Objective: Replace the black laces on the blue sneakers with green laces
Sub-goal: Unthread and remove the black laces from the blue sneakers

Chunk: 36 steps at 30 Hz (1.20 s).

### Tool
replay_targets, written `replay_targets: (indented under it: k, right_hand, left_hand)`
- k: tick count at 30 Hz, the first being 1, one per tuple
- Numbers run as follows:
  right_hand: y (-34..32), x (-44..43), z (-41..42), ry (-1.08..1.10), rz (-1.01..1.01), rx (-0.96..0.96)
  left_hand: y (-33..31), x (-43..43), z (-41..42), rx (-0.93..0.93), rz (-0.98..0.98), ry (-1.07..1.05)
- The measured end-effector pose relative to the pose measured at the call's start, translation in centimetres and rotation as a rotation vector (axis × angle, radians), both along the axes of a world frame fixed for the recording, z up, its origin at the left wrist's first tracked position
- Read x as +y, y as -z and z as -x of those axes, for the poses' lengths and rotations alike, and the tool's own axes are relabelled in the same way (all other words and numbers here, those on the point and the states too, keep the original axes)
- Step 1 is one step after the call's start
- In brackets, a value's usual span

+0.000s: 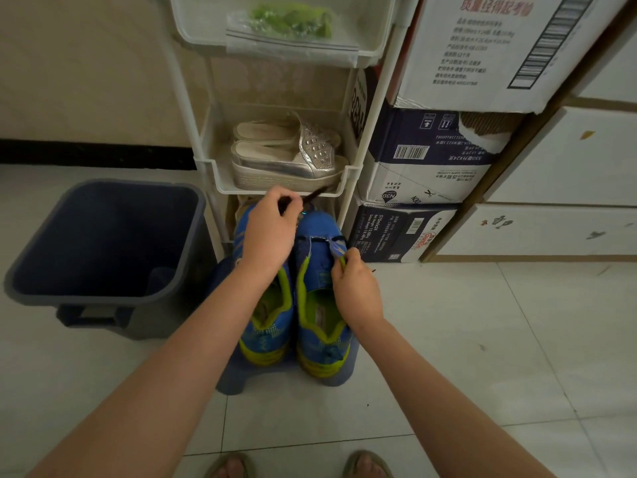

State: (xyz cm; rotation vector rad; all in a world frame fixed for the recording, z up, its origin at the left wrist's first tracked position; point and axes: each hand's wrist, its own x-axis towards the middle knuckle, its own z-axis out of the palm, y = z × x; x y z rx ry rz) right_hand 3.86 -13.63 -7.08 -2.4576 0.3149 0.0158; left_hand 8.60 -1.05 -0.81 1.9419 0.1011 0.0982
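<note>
Two blue sneakers with lime-green trim stand side by side on a low blue stool (227, 381), toes toward the rack. My left hand (269, 232) pinches a black lace (315, 194), pulled up and away above the toes. My right hand (355, 288) grips the right sneaker (320, 326) at its eyelet edge, where a short stretch of black lace still crosses near the toe. The left sneaker (265, 326) is partly hidden under my left wrist. Green laces (293, 20) lie in a clear zip bag on the rack's top tray.
A dark blue bin (103, 243) stands on the floor left of the stool. The white rack (220, 174) holds silver sandals (286, 153) on its middle tray. Stacked cardboard boxes (424, 160) and white cabinets (568, 167) fill the right. My sandalled feet show at the bottom edge.
</note>
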Motion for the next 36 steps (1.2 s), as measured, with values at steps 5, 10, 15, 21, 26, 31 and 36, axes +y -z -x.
replay_targets:
  k: [5,10,15,21,26,31,36]
  right_hand:
    - [-1.4,-0.9,-1.0,-0.002,-0.030,-0.006]
    - [-2.5,-1.6,-5.4,-0.242,0.114,-0.012]
    - [-1.9,-0.3,-7.9,-0.387,0.288,0.110]
    - [-1.3,0.3,-8.4,-0.381,0.044,0.099]
    - [-4.3,-1.0,-6.5,-0.044,-1.024,-0.082]
    - [-5.5,-2.5,-6.7,0.063,-0.893,0.029]
    - [-4.4,-1.3,-7.5,-0.250,0.057,0.181]
  left_hand:
    - [0.9,0.0,1.3,-0.083,-0.552,-0.054]
    - [0.7,-1.0,2.9,-0.243,-0.747,0.096]
    - [1.8,-2.0,3.2,0.020,-0.969,0.212]
    - [2.4,-2.2,2.9,0.096,-1.133,0.237]
    - [2.7,-2.4,2.6,0.115,-1.135,0.242]
    - [2.9,-2.0,2.8,0.124,-1.101,0.231]
    - [2.8,-1.9,2.9,0.103,-1.056,0.223]
